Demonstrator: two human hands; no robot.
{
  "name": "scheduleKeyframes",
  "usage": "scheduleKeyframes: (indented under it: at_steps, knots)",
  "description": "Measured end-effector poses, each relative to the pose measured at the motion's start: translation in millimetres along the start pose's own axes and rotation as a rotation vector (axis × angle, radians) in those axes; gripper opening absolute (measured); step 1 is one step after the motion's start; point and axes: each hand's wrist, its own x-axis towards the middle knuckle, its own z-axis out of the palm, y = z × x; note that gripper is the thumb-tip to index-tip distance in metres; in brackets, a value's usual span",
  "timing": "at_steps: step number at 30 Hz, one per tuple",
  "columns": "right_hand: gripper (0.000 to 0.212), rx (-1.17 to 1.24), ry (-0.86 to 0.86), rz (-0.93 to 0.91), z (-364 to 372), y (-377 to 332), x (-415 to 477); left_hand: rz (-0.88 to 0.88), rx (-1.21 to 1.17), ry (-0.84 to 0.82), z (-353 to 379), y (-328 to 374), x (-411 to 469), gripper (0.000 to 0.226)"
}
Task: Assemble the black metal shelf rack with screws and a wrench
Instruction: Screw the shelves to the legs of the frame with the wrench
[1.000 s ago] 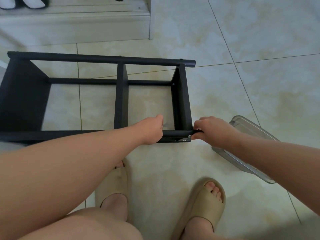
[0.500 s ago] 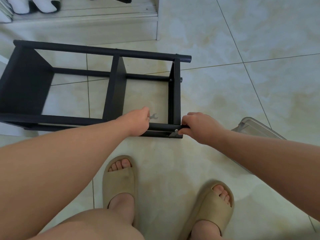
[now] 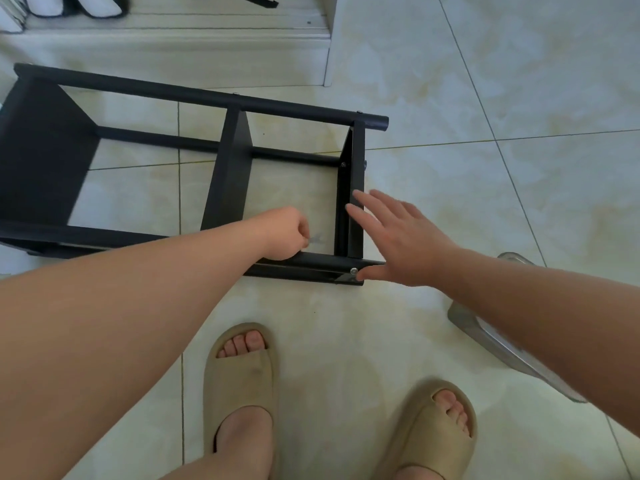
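the rack (image 3: 227, 181) lies on its side on the tiled floor (image 3: 450, 168), its long tubes running left to right, its far tube close to the step (image 3: 173, 39) along the floor's far edge. its near tube passes just beyond the two sandals (image 3: 242, 375).

the left hand (image 3: 282, 233) reaches over the near tube into the rack's right-hand bay, fingers curled, pinching a small wrench (image 3: 316, 239). the wrench is blurred; its open end points right, and whether it rests on the floor cannot be told.

the right hand (image 3: 405, 244) is spread wide and holds nothing. its fingers (image 3: 367, 202) lie across the rack's right end panel, though contact there is unclear. the thumb tip sits at the right end of the near tube, just beside a silver screw (image 3: 353, 271) in that tube.

a clear plastic tray (image 3: 502, 344) sits on the floor to the right, partly under the right forearm. white shoes (image 3: 45, 5) stand on the step at its far left corner.
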Motion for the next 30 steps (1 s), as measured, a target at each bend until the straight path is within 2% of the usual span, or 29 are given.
scheduleKeyframes:
  at_steps: [4, 6, 9, 16, 19, 24, 30]
  knots:
    - [0.121, -0.125, -0.033, -0.095, 0.8, 1.4, 20.4, 0.058, -0.068, -0.065, 4.2, 3.8, 22.9, 0.012]
    - [0.129, -0.133, -0.043, -0.081, 5.1, 6.7, 28.6, 0.044, -0.160, -0.063, 8.8, 1.7, 35.7, 0.004]
    - [0.136, -0.082, -0.032, -0.067, 14.7, 15.0, 32.9, 0.011, -0.321, -0.098, 15.7, -1.3, 53.0, 0.008]
    - [0.128, -0.011, 0.015, -0.107, 27.8, 13.3, 28.3, -0.004, -0.508, -0.162, 30.5, 6.4, 61.4, 0.026]
    - [0.120, 0.021, 0.091, -0.113, 33.0, 12.8, 25.2, -0.008, -0.554, -0.217, 26.0, 17.0, 59.6, 0.021]
    - [0.116, 0.067, 0.200, -0.106, 39.8, 12.5, 28.8, -0.081, -0.917, -0.314, 22.2, 23.5, 55.8, 0.011]
    - [0.117, 0.074, 0.213, -0.097, 44.5, 10.5, 27.7, -0.169, -0.961, -0.232, 25.2, 23.7, 49.4, 0.015]
